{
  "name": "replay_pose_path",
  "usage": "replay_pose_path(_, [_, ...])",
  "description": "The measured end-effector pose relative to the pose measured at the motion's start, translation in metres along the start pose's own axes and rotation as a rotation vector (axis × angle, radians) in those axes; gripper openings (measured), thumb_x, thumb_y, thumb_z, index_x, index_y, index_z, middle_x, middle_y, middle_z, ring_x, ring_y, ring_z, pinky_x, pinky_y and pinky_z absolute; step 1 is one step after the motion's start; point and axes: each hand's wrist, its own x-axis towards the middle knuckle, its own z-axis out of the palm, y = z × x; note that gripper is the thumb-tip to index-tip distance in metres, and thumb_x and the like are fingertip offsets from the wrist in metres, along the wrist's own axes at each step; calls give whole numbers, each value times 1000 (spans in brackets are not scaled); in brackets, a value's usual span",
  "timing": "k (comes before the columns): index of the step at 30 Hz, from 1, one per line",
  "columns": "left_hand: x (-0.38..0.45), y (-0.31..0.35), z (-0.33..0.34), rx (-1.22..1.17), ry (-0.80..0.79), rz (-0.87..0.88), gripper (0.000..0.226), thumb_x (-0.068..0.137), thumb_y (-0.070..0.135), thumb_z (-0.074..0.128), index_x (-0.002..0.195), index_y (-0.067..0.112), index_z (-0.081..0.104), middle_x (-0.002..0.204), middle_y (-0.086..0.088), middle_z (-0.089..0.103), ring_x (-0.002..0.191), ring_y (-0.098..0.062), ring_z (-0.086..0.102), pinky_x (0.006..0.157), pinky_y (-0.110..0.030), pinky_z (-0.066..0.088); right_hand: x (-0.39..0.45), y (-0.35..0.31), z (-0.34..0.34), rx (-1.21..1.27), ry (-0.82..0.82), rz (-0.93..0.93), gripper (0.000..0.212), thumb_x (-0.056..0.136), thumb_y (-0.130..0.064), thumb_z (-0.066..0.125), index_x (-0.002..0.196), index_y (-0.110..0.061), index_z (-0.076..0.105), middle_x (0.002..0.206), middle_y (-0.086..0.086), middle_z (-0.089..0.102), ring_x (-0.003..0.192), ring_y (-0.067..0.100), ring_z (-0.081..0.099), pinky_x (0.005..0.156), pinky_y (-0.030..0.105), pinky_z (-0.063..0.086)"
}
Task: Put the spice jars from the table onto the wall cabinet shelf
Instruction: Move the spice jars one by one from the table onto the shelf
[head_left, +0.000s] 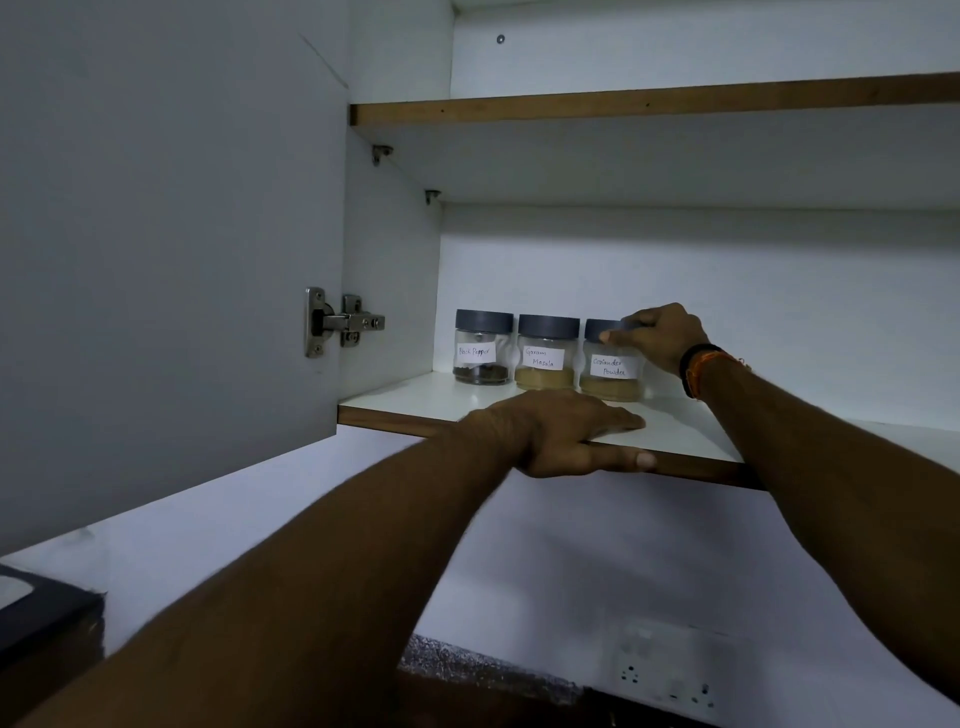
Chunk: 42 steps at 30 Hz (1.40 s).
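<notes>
Three clear spice jars with grey lids stand in a row at the back of the lower cabinet shelf (415, 397). From the left they are labelled Black Pepper (482, 347), Garam Masala (546, 353) and Coriander Powder (609, 370). My right hand (660, 335) grips the lid of the Coriander Powder jar from the right, fingers curled over its top. My left hand (566, 431) holds the shelf's front edge, fingers flat on top and thumb underneath.
The cabinet door (156, 234) stands open on the left, with a metal hinge (340, 322). A bare upper shelf (623, 101) sits above. The lower shelf extends to the right of the jars. Below are a white wall, a power socket (670, 670) and a dark object (41, 613) at the lower left.
</notes>
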Motion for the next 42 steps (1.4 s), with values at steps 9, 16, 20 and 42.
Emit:
replay_pose_path(9, [1,-2,1,3,1,-5,68,97,67,32,154,31,32,157,-1,40,142,-23,38,117,-43,29,-10,-1,2,-68,31,8,82,84,-50,75,147,-5,47,148,17,52,134,36,50,113,44,40])
replay_pose_path(16, [0,-1,2,37,-5,-16,70,95,70,28,154,32,30,158,-1,38,144,-23,36,117,-43,29,-38,-8,-15,-91,238,-13,55,89,-43,71,131,-8,64,140,17,57,130,34,53,105,40,43])
replay_pose_path(20, [-1,1,1,12,-27,-42,69,96,69,29,155,34,26,162,1,30,148,-22,29,120,-41,21,-67,-13,-23,-41,229,-27,27,88,-30,72,105,-9,76,116,9,73,114,27,63,89,29,44])
replay_pose_path(42, [-44,80,45,175,274,-193,73,93,29,51,157,25,18,161,-4,28,146,-29,26,117,-53,16,-277,-15,-45,-50,389,-222,16,86,-9,64,95,-12,77,102,5,71,98,20,65,88,40,55])
